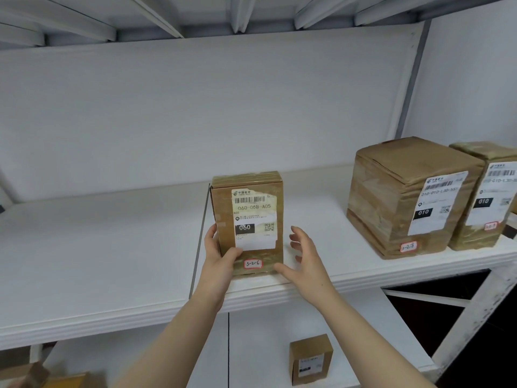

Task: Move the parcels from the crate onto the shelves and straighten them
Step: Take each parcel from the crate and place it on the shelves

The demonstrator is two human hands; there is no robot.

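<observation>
A tall brown parcel (247, 217) with a white label reading 060 stands upright near the front edge of the white shelf (112, 247). My left hand (216, 253) grips its lower left side, thumb across the front face. My right hand (303, 254) hovers just right of the parcel with fingers spread, its thumb close to the lower right corner. Two larger taped parcels, one (411, 197) and another (486, 194) labelled 010, stand on the same shelf to the right.
A small brown box (311, 359) sits on the lower shelf. More cardboard (42, 376) shows at the bottom left corner. A grey metal upright (411, 79) frames the right end, and a shelf underside is overhead.
</observation>
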